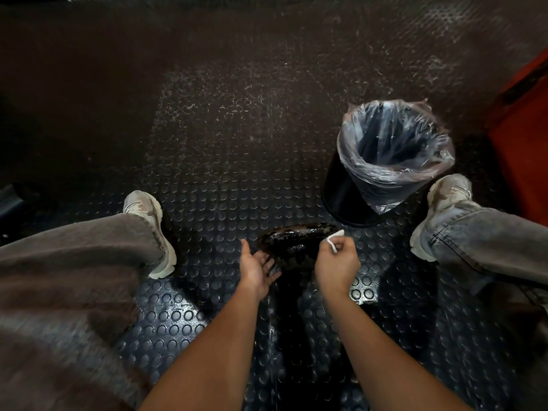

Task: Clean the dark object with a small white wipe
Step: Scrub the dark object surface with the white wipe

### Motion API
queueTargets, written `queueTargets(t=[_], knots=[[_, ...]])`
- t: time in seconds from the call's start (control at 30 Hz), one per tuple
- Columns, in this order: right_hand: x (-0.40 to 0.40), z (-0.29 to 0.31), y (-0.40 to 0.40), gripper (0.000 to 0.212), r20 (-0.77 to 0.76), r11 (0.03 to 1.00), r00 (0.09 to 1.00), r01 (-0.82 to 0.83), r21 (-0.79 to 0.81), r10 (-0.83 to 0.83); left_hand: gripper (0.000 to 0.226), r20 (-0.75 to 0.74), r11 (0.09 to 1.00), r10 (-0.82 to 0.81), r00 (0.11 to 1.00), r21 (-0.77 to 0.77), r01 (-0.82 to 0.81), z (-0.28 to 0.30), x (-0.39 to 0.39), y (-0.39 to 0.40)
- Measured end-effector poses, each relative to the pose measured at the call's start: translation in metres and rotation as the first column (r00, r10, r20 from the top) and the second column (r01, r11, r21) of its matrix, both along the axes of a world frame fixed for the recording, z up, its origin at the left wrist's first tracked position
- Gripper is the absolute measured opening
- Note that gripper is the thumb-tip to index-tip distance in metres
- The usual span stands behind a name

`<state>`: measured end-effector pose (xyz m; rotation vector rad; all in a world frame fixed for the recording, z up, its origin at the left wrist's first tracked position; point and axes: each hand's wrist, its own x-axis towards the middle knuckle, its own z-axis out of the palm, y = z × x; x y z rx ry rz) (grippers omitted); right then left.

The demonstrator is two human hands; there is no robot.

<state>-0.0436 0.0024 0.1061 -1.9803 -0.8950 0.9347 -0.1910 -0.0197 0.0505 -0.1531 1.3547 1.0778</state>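
1. Sitting over a studded rubber floor (225, 185); a lined waste bin (385, 161) stands just beyond the right hand.
2. Dark object (296, 241) sits low between the shoes, glossy and mottled; it looks rigid, possibly slick. Best steadied from its near-left edge.
3. Left hand (259, 269) lies open against that edge, fingers relaxed.
4. Right hand (336, 264) pinches the small white wipe (334, 238), soft and light, at the object's right end.

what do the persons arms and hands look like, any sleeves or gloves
Both forearms are bare as far up as the frame shows; no sleeve comes into view. The left hand and right hand wear no gloves, and no watch, bracelet or ring is visible on either. Fine marks cannot be made out in the dim light.
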Motion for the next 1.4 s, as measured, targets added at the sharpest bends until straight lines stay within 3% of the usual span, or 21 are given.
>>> queueTargets(t=[0.1,0.2,0.3,0.5,0.63,0.77,0.9,1.07,1.2,1.3,1.4], knots=[[-0.008,0.007,-0.002,0.008,0.004,0.995,1.000,-0.006,0.100,0.005,0.088,0.001,1.000,-0.004,1.000,0.012,0.004,-0.001,0.000,0.000],[-0.019,0.009,-0.009,0.012,0.108,0.951,0.976,-0.208,0.231,0.188,0.086,0.004,1.000,-0.023,1.000,0.015,0.023,-0.005,0.001,0.000],[-0.022,0.001,-0.015,0.009,0.182,0.916,0.935,-0.339,0.215,0.304,0.087,0.007,0.999,-0.040,0.999,0.022,0.040,-0.006,0.000,0.000],[-0.003,-0.006,-0.006,0.008,0.050,0.997,0.996,-0.074,0.007,0.073,0.085,-0.014,1.000,-0.022,1.000,-0.011,0.022,-0.010,-0.001,0.000],[-0.003,0.005,0.000,0.007,-0.002,0.999,1.000,0.023,0.048,-0.023,0.093,-0.020,1.000,-0.005,1.000,-0.016,0.005,-0.010,-0.002,0.000],[-0.015,0.007,-0.007,0.009,0.103,0.966,0.981,-0.180,0.187,0.163,0.089,-0.013,1.000,-0.007,1.000,0.001,0.007,-0.007,0.000,0.001],[-0.016,-0.002,-0.014,0.010,0.181,0.926,0.929,-0.350,0.143,0.324,0.089,-0.009,1.000,-0.011,1.000,0.007,0.011,-0.007,-0.001,0.001],[-0.004,-0.004,-0.005,0.013,0.018,0.998,0.998,-0.054,-0.020,0.055,0.089,-0.004,1.000,0.005,1.000,-0.002,-0.005,-0.001,0.000,0.000],[-0.002,0.005,0.001,0.007,-0.019,0.999,0.999,0.039,0.033,-0.039,0.087,0.000,1.000,0.014,1.000,0.002,-0.014,0.000,0.001,0.000],[-0.012,0.013,-0.003,0.009,0.072,0.978,0.991,-0.123,0.169,0.112,0.084,0.010,1.000,0.011,1.000,0.014,-0.011,-0.001,0.003,0.001],[-0.016,0.006,-0.010,0.009,0.164,0.928,0.941,-0.325,0.181,0.297,0.085,0.007,1.000,-0.006,1.000,0.016,0.006,-0.003,0.002,0.000]])
